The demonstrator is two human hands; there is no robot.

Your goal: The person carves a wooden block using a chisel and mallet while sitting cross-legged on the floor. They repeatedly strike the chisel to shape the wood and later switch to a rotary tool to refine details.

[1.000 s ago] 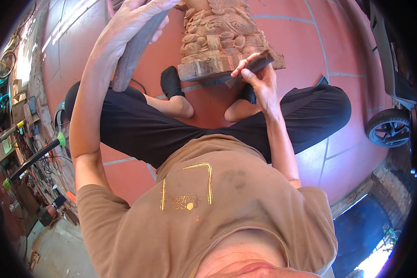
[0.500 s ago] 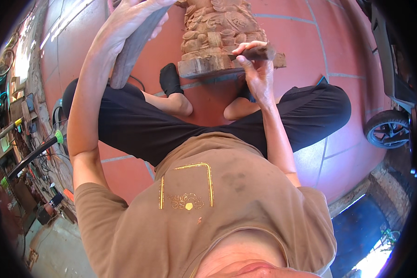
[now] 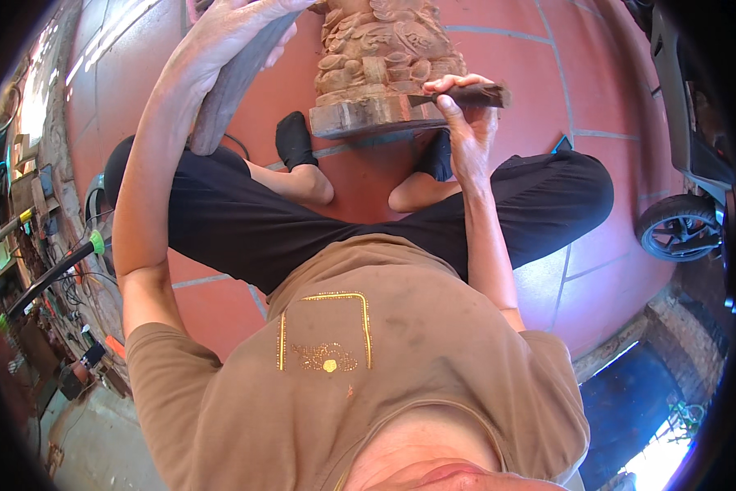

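Note:
A carved wooden sculpture (image 3: 388, 61) with dense raised relief stands on a thick, rough wooden base (image 3: 355, 119) in front of me. My right hand (image 3: 472, 131) grips a chisel (image 3: 481, 96) by its dark wooden handle, whose outer end is frayed. The chisel points left toward the right part of the base; whether its tip touches the wood I cannot tell. At the upper left, my left hand (image 3: 241, 37) is closed round a long grey-brown wooden club (image 3: 235, 94). The club slants down along my forearm, its rounded lower end by my left knee. Its upper end is partly hidden.
My crossed legs in black trousers (image 3: 540, 196) and dark-socked feet (image 3: 294, 139) flank the base on the red tiled floor (image 3: 523, 74). Tools and cables (image 3: 65, 278) clutter the left side. A motorbike wheel (image 3: 680, 227) stands at the right.
My right hand and the chisel have moved to the right and slightly down, away from the carving. My left hand and the club stay nearly still; the whole view has shifted slightly.

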